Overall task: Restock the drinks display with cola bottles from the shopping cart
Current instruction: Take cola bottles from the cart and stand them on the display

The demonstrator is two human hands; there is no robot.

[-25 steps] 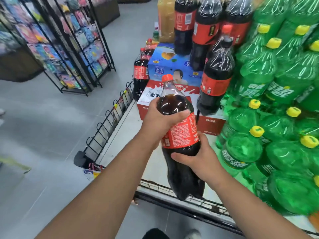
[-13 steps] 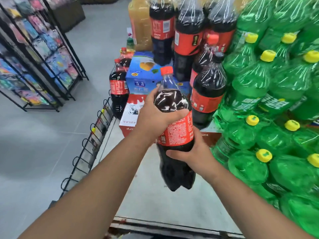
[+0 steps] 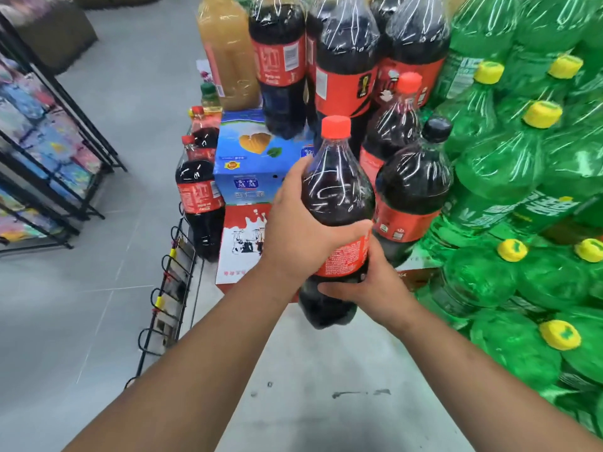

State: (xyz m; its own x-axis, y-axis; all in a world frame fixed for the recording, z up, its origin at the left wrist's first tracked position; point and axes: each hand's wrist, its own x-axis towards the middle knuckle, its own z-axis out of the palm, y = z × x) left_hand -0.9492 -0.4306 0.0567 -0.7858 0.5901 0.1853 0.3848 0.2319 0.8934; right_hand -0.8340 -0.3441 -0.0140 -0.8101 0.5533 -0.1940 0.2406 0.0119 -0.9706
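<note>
1. Head view, count: one cola bottle point(image 3: 336, 197) is in the hands. Two more stand left of the boxes point(image 3: 199, 203), and two stand just right of the held one, the nearer with a black cap point(image 3: 416, 190). At least three shrink-wrapped ones point(image 3: 346, 60) are at the top.
2. Six yellow caps point(image 3: 541, 114) show among the green bottles point(image 3: 509, 164) on the right. There is one juice bottle point(image 3: 225, 50), one blue box point(image 3: 257, 158) and one red-and-white box point(image 3: 239, 246).
3. The held bottle is dark and nearly full, with a red cap point(image 3: 335, 127) and a red label point(image 3: 346, 256). It is upright over the pale platform point(image 3: 326, 386), in front of the red-and-white box.
4. The left hand point(image 3: 300, 233) wraps its shoulder. The right hand point(image 3: 375, 285) grips below the label.
</note>
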